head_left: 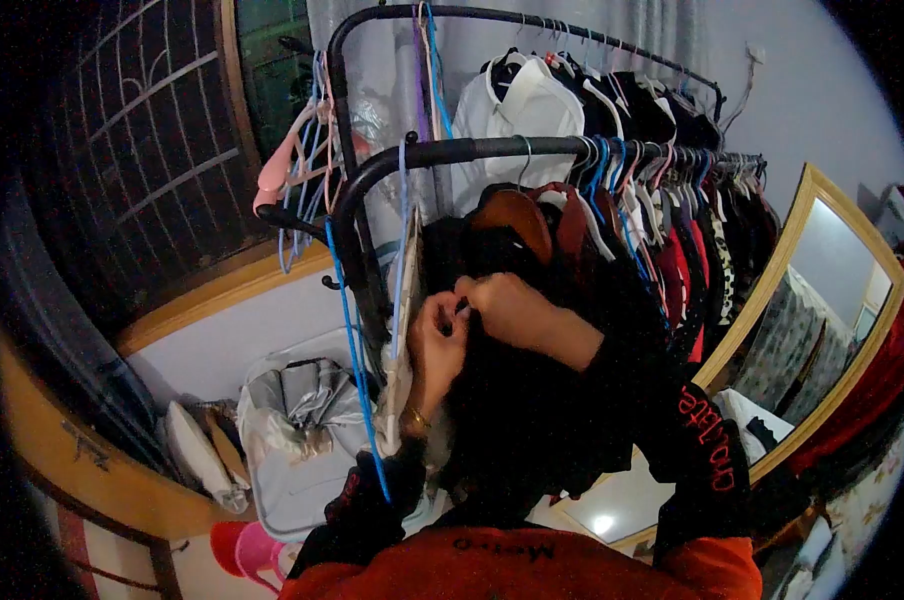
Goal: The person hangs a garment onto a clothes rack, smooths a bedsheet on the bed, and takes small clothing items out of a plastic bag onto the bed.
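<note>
A black garment (532,410) hangs at the near end of the front clothes rack, under a metal hook and a wide brown shape (512,222) that may be a hanger or a lining. My left hand (438,352) is at the garment's left edge, its thumb and fingers bent together in a pinch on the black cloth. Right beside it, my right hand (517,312) is closed on the same edge, knuckles up. The small detail between the fingertips is too dark to make out. A blue hanger (357,370) hangs left of my left forearm.
The black rack (452,148) carries many clothes to the right, with white jackets (522,115) on the rear bar. Pink hangers (284,170) hang at its left end. A framed mirror (807,300) leans at right. A lidded grey bin (297,480) and pink stool-like object (257,552) stand low left.
</note>
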A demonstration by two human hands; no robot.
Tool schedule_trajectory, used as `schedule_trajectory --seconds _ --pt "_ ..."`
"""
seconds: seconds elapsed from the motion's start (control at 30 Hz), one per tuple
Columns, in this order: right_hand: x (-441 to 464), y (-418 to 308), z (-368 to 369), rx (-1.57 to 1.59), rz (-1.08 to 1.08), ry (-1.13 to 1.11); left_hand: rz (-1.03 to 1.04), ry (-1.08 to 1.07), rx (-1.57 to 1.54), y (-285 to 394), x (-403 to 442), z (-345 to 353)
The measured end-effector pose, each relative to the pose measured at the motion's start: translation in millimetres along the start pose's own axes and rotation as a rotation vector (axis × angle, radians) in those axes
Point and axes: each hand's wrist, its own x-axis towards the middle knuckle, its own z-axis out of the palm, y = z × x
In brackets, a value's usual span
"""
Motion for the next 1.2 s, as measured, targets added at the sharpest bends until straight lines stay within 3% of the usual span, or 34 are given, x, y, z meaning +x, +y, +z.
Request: schedule_trajectory --seconds 0.13,0.33,0.43,0.57,0.63,0.8,0.97,1.03,1.07,1.13,1.2 --pt "-3 0 4 -0.04 0.017 0.006 0.025 -0.011 0.131 0 -1 -2" --pt "-9 4 11 -0.111 -0.035 0.11 0.118 0.042 0.067 -1 -3 4" --pt "-12 6 13 -0.092 -0.011 0.101 -0.037 -0.019 0.012 14 -2 3" --pt "-10 6 15 -0.113 0.023 0.121 -0.056 -0.009 0.068 12 -1 5" --pt "-9 4 14 -0.109 0.042 0.124 0.153 0.028 0.211 18 -3 3" --pt "-9 2 11 -0.034 -0.058 0.164 0.259 0.071 0.264 9 -2 2" --pt "-8 9 15 -0.067 -0.007 0.081 0.33 0.059 0.276 12 -2 2" --pt "-7 6 15 -0.031 0.025 0.111 0.079 0.098 0.058 11 -1 6" --pt "-7 3 16 0.106 0.134 0.125 0.081 0.102 0.058 12 0 5" --pt "-7 2 16 0.245 0.245 0.137 -0.204 0.078 -0.059 13 0 2" --pt "-8 3 11 0.175 0.213 0.081 -0.207 0.016 -0.066 9 -2 0"
